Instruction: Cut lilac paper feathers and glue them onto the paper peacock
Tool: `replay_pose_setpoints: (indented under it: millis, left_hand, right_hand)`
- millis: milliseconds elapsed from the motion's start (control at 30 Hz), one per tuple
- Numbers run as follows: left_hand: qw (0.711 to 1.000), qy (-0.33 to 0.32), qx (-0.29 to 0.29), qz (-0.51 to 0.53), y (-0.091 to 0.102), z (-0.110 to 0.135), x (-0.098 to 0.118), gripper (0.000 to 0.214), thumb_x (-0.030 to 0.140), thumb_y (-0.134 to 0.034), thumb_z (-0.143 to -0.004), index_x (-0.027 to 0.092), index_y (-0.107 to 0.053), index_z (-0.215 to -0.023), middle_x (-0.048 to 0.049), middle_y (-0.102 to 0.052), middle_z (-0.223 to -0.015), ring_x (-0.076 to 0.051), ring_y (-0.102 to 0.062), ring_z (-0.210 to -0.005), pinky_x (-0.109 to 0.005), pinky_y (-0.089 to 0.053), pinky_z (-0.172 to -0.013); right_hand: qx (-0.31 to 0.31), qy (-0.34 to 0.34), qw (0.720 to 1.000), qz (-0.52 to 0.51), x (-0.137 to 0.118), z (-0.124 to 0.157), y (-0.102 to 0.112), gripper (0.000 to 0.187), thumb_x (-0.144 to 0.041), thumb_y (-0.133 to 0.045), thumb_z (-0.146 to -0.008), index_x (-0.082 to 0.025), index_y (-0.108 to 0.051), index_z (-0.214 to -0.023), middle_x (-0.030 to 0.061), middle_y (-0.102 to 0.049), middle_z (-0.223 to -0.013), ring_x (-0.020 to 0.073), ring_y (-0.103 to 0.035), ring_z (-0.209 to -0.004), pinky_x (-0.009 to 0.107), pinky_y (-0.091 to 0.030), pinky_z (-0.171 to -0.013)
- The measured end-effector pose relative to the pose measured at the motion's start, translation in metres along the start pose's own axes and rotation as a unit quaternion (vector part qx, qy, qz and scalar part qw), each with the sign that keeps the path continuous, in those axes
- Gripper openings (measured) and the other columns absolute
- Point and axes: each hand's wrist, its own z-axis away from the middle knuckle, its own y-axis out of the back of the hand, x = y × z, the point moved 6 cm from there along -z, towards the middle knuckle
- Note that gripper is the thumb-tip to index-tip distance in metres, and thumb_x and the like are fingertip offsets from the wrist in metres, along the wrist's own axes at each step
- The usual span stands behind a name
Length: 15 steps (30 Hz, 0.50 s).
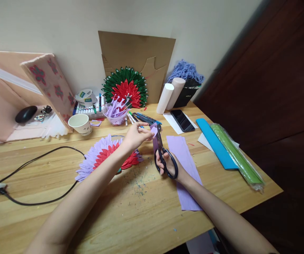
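Pinching lilac paper (pixel 154 132), left hand (pixel 136 136) — right hand (pixel 171 164) closed around scissors (pixel 163 150), tabletop (pixel 130 215) room toward the near edge.

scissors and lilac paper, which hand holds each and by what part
The right hand holds the scissors by their dark handle loops. The left hand pinches the lilac paper; exactly which part of it is too small to tell.

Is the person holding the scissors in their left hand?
No, the right hand holds the scissors, while the left hand pinches purple paper.
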Motion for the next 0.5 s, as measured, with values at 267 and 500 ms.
replay_pose_setpoints:
  millis: [267, 500]
  left_hand:
    - [1.0, -0.017, 0.018, -0.014, 0.005, 0.0, 0.004, 0.034, 0.002, -0.063, -0.069, 0.006, -0.049, -0.1, -0.0004, -0.063, -0.06, -0.01, -0.06, -0.057, -0.024, -0.047, -0.062]
    - [0.998, -0.023, 0.04, -0.039, 0.012, -0.002, 0.007, 0.034, 0.008, -0.063, -0.069, 0.006, -0.051, -0.1, -0.0014, -0.063, -0.064, -0.01, -0.06, -0.061, -0.023, -0.046, -0.062]
  right_hand:
    - [0.025, 0.02, 0.999, 0.015, -0.012, 0.005, -0.004, 0.063, -0.077, -0.057, -0.048, -0.02, -0.041, -0.068, -0.0093, -0.04, -0.044, 0.0061, -0.041, -0.032, 0.018, -0.034, -0.03]
    - [0.015, 0.014, 1.0, 0.019, -0.007, 0.004, -0.003, 0.064, -0.078, -0.056, -0.049, -0.02, -0.041, -0.069, -0.0096, -0.039, -0.045, 0.0056, -0.039, -0.03, 0.017, -0.032, -0.028]
